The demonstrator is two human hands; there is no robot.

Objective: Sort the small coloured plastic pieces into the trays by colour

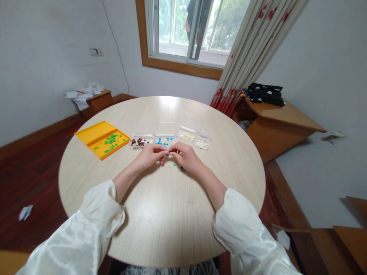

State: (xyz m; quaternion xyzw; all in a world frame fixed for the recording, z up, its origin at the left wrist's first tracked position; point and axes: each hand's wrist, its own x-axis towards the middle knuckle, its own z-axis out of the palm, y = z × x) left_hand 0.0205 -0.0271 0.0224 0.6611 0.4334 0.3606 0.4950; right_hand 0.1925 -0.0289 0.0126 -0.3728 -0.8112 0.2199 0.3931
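Observation:
My left hand (151, 156) and my right hand (185, 156) meet over the middle of the round table, fingertips pinched close together. Whatever sits between them is too small and too covered to name. Below my right hand a blue piece (182, 168) shows partly, and a tiny green piece (174, 165) lies on the tabletop. Just beyond my hands stand clear plastic boxes: one with dark brown pieces (139, 142), one with blue pieces (164, 141), one with yellow pieces (187, 136) and one with pale cream pieces (201, 143).
An open orange-yellow case (94, 131) with green pieces (111, 141) lies at the left of the round table (160, 221). To the right, a wooden cabinet (275, 126) carries a black cloth (265, 94). Papers (86, 91) rest on a low stand behind left.

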